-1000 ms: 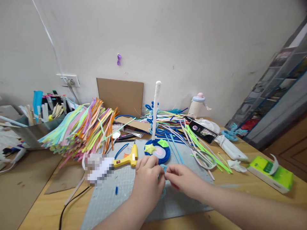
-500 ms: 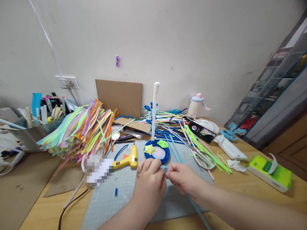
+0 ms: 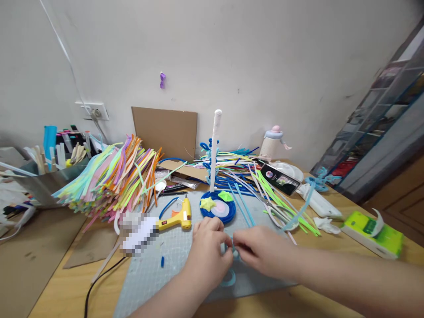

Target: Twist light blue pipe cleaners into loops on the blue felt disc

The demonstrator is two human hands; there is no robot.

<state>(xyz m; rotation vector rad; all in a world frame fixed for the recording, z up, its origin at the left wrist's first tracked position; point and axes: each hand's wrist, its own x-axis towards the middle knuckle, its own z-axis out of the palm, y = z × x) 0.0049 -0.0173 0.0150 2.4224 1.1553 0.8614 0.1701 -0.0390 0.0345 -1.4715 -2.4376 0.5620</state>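
Note:
My left hand (image 3: 212, 249) is closed on a light blue pipe cleaner piece, with a pale blue loop (image 3: 228, 278) hanging below its fingers. My right hand (image 3: 261, 249) pinches the same piece close beside it, and a light blue strand (image 3: 305, 207) rises behind the right wrist. Just beyond the hands is a round dark blue base (image 3: 227, 218) bearing a yellow star (image 3: 208, 203), a green shape (image 3: 225, 196) and a pink-white oval. A white post (image 3: 215, 150) stands upright at its back, with blue loops beside it. Fingertips partly hide the held piece.
A yellow glue gun (image 3: 181, 216) lies left on the grey mat (image 3: 149, 282). Colourful pipe cleaners (image 3: 115, 181) are bundled farther left. Scissors (image 3: 281, 216), a phone (image 3: 281, 179), a green tissue pack (image 3: 371, 234) and a bottle (image 3: 271, 143) are at the right.
Both hands have turned, and the right has moved slightly rightward. The light blue strand that ran down under the right forearm now arcs up behind it. The pale loop below the left hand shows more clearly.

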